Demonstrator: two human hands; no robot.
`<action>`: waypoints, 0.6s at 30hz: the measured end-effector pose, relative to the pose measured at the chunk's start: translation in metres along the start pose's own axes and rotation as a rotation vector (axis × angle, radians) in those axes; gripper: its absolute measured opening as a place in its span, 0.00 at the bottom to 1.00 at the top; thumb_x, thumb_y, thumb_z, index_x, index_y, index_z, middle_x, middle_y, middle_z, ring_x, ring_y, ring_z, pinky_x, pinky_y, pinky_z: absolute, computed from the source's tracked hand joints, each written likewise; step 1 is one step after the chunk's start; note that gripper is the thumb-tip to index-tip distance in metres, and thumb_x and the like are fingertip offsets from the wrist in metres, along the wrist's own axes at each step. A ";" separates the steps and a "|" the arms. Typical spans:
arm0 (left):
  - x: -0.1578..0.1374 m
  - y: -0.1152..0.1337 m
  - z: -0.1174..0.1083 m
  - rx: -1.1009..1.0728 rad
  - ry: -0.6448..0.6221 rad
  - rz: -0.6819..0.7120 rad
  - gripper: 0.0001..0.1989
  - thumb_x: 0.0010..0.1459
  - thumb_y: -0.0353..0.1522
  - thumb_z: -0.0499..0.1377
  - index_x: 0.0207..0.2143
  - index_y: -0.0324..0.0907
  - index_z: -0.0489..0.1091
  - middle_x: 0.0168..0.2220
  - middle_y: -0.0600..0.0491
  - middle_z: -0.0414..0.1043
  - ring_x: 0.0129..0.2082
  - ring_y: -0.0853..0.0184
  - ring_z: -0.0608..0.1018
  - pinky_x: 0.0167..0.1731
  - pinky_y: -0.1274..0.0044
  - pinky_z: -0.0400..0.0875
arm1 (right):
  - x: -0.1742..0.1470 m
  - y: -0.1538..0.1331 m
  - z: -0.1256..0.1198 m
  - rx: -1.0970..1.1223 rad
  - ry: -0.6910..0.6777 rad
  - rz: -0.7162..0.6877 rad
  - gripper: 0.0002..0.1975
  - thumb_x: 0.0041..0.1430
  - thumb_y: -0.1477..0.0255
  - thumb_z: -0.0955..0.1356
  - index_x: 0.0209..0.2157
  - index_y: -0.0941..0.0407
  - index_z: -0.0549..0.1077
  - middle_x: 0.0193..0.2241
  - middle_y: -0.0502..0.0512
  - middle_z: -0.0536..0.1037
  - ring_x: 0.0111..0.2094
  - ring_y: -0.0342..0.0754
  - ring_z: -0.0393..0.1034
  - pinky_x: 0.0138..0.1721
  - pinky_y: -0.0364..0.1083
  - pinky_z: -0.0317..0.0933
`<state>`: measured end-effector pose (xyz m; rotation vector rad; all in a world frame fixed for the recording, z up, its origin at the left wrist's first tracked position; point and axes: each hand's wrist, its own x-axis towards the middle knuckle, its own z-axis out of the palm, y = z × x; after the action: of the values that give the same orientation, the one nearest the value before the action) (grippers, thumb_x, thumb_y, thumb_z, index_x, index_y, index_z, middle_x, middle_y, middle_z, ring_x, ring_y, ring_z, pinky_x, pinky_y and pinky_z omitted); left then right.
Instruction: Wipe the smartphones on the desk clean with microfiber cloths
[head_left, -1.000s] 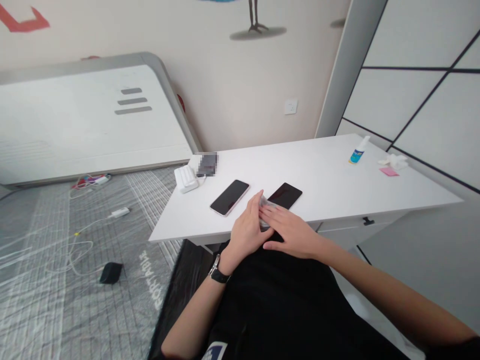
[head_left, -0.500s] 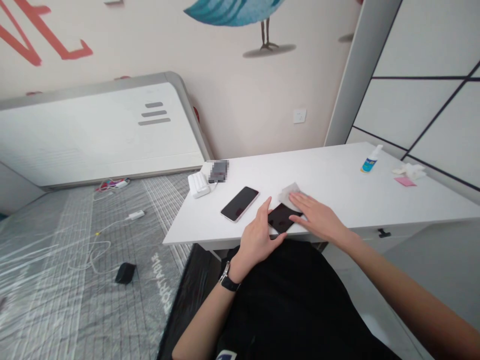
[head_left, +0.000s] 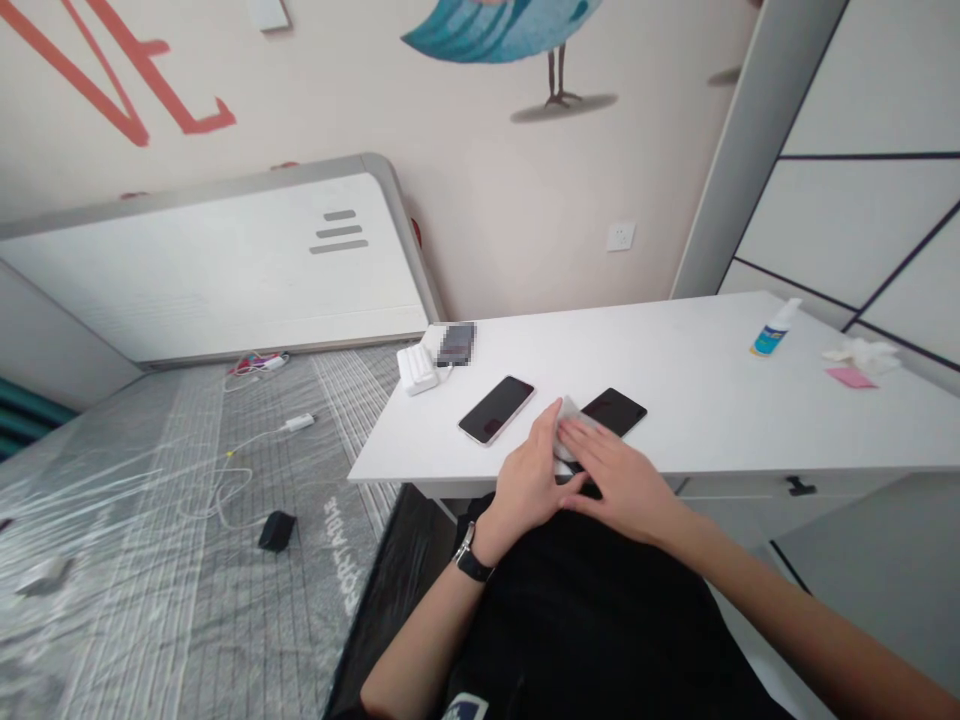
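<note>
A dark-screened phone (head_left: 616,411) lies aslant at the front edge of the desk, its near left end covered by both hands. My left hand (head_left: 527,484) steadies that end, fingers along the left side and thumb at the front edge. Under the fingers of my right hand (head_left: 616,478) a white wipe (head_left: 568,408) is pressed down on the phone's near left part. The fingers of my right hand lie close together, beside my left thumb. Left of the hands rests a second phone (head_left: 496,409) with a pale rim, screen up.
A white charger block (head_left: 417,369) and a pixelated dark item (head_left: 457,344) stand at the desk's (head_left: 682,360) back left. Far right are a spray bottle (head_left: 775,327), a pink packet (head_left: 851,377) and crumpled white tissue (head_left: 870,354). Cables and a black item (head_left: 277,531) lie on the plastic-covered bed.
My right hand has slid the wipe toward me and left, from the phone's far end to its near left end, uncovering the far end. The camera view has shifted slightly left.
</note>
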<state>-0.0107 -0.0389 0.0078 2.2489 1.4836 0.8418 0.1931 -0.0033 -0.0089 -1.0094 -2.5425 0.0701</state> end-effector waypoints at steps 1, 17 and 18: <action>0.000 0.000 0.000 0.009 -0.003 -0.003 0.52 0.57 0.34 0.66 0.73 0.50 0.35 0.71 0.43 0.54 0.65 0.53 0.70 0.58 0.62 0.74 | -0.001 -0.003 0.001 0.022 -0.016 -0.045 0.49 0.64 0.39 0.60 0.71 0.61 0.55 0.70 0.63 0.58 0.71 0.59 0.54 0.71 0.60 0.51; 0.000 0.000 0.001 0.044 0.008 0.044 0.50 0.61 0.38 0.65 0.73 0.48 0.34 0.71 0.40 0.56 0.66 0.53 0.69 0.58 0.62 0.74 | 0.005 0.011 -0.007 -0.070 0.029 0.216 0.42 0.71 0.45 0.51 0.68 0.62 0.61 0.68 0.65 0.62 0.70 0.60 0.56 0.69 0.64 0.54; 0.000 0.000 0.001 0.047 0.007 0.038 0.50 0.60 0.37 0.64 0.73 0.48 0.34 0.70 0.40 0.56 0.65 0.53 0.70 0.58 0.62 0.74 | 0.005 0.009 -0.006 -0.077 0.048 0.224 0.43 0.70 0.44 0.52 0.68 0.64 0.62 0.68 0.67 0.63 0.70 0.61 0.56 0.69 0.64 0.54</action>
<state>-0.0105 -0.0384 0.0072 2.3170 1.4836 0.8352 0.1980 0.0062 -0.0029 -1.3063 -2.3962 0.0109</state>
